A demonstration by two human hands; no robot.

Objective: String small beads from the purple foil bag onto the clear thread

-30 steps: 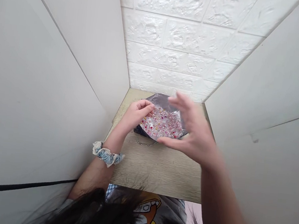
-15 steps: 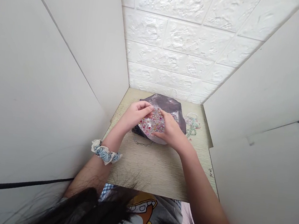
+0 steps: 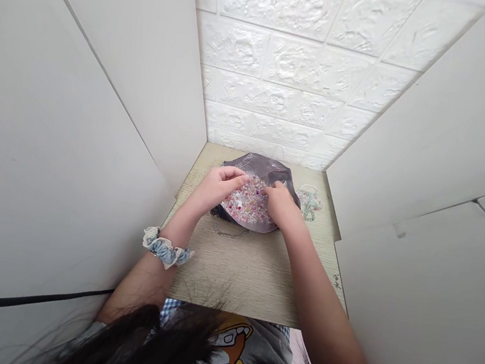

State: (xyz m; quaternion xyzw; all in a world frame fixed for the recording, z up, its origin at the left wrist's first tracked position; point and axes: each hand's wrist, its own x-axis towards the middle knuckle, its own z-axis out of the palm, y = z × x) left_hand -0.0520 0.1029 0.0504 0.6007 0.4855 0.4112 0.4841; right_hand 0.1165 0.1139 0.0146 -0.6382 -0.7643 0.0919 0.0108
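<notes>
You appear to be picking through beads [image 3: 246,206] in the gray bag [image 3: 262,164] at mid-frame, left hand [image 3: 218,188] and right hand [image 3: 282,204] curled, exact closure and hold impossible to tell, the next pick likely needing a fine pinch.

wears on the left wrist [image 3: 178,232] a ruffled scrunchie [image 3: 167,249], pale blue with a lacy cream edge; shows, at the near edge, a grey top [image 3: 270,343] with an orange, yellow and white cartoon print [image 3: 230,350], blue-and-white checked cloth [image 3: 169,309] and loose hair [image 3: 149,341].
</notes>
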